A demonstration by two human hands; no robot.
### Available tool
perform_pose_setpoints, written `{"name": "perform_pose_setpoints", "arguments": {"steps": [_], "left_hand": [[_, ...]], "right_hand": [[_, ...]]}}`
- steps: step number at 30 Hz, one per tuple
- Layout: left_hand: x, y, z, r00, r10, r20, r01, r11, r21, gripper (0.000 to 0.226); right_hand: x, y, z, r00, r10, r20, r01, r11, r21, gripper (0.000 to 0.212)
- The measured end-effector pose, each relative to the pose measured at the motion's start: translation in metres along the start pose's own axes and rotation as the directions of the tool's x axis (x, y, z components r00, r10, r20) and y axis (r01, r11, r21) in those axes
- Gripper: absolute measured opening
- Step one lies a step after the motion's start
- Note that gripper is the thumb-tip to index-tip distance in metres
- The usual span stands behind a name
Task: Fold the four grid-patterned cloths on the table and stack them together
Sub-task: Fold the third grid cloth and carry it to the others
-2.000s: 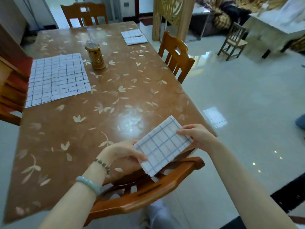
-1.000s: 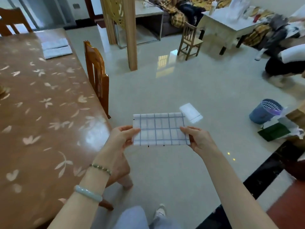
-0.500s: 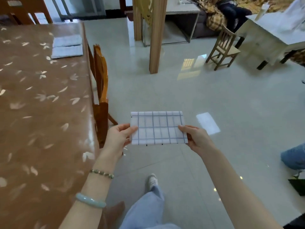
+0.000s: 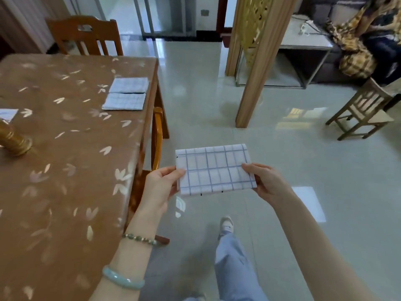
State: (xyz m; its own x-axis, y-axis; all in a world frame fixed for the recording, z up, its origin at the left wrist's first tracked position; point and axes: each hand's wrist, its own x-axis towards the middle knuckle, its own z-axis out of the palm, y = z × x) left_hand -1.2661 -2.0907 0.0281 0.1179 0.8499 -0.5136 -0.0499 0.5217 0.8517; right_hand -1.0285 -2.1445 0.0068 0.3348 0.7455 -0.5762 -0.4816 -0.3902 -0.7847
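the left hand (image 4: 161,183) and right hand (image 4: 265,183) each pinch one short end of a folded grid cloth (image 4: 213,169), holding it flat above the floor, just beside the worktop (image 4: 65,181). two more folded cloths (image 4: 124,101) lie edge to edge near the worktop's far right corner, side by side rather than piled. a white corner (image 4: 7,114) at the left edge may be the fourth; whether it is folded i cannot tell. i judge the folding mostly done and the stacking not yet.
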Motion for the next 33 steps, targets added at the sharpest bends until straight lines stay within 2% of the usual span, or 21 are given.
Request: {"name": "perform_pose_setpoints", "arguments": {"steps": [5, 12, 21, 24, 28, 31, 33], "left_hand": [[0.088, 0.038, 0.038, 0.994, 0.026, -0.108, -0.027, 1.0, -0.006, 0.008], [0.199, 0.11, 0.086, 0.953, 0.058, -0.297, -0.093, 0.99, -0.104, 0.006], [0.308, 0.184, 0.059, 0.865, 0.053, -0.5, -0.135, 0.983, -0.129, 0.007], [0.353, 0.201, 0.042, 0.855, 0.025, -0.517, -0.145, 0.97, -0.194, 0.008], [0.41, 0.232, 0.016, 0.881, 0.016, -0.472, -0.14, 0.963, -0.229, 0.009], [0.454, 0.255, -0.012, 0.903, 0.023, -0.43, -0.108, 0.979, -0.175, 0.014], [0.488, 0.271, -0.036, 0.903, 0.027, -0.429, -0.079, 0.991, -0.104, 0.022]], "right_hand": [[0.112, -0.064, 0.022, 0.996, 0.004, 0.084, 0.004, 0.996, -0.086, 0.005], [0.252, -0.175, 0.075, 0.977, 0.041, 0.21, -0.002, 0.983, -0.182, 0.019], [0.372, -0.233, 0.19, 0.927, 0.161, 0.34, -0.056, 0.953, -0.299, 0.006], [0.42, -0.241, 0.233, 0.906, 0.206, 0.371, -0.067, 0.933, -0.354, 0.008], [0.482, -0.252, 0.295, 0.887, 0.23, 0.401, -0.068, 0.923, -0.378, 0.012], [0.52, -0.259, 0.341, 0.863, 0.283, 0.418, -0.088, 0.899, -0.428, 0.019], [0.542, -0.267, 0.37, 0.847, 0.303, 0.438, -0.102, 0.9, -0.425, 0.012]]}}
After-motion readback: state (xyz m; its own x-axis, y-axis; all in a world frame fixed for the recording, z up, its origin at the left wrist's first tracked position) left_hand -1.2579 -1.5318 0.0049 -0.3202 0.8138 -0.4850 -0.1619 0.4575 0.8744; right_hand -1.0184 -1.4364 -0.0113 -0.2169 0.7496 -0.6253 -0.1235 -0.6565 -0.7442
